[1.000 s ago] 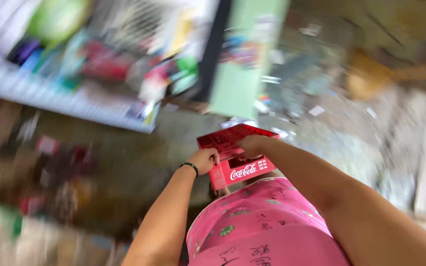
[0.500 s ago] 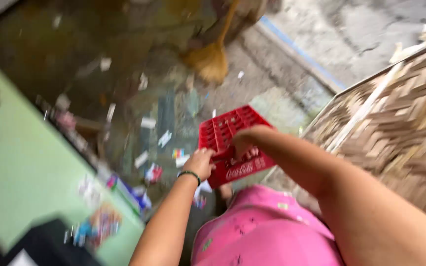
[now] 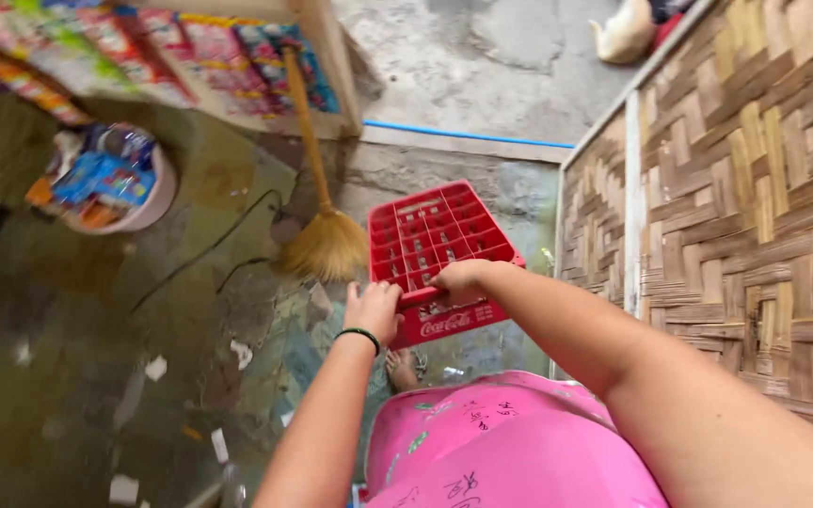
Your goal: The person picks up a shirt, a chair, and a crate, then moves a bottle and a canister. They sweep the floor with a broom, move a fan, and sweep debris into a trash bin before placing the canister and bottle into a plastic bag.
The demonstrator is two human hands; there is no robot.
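Both arms stretched forward at frame centre, left hand and right hand clenched on the near rim of a red bottle crate, crate held above the floor, broom just left of it, pink tub upper left, woven wall right.

Wet concrete floor with paper scraps, a straw broom, a black cable.
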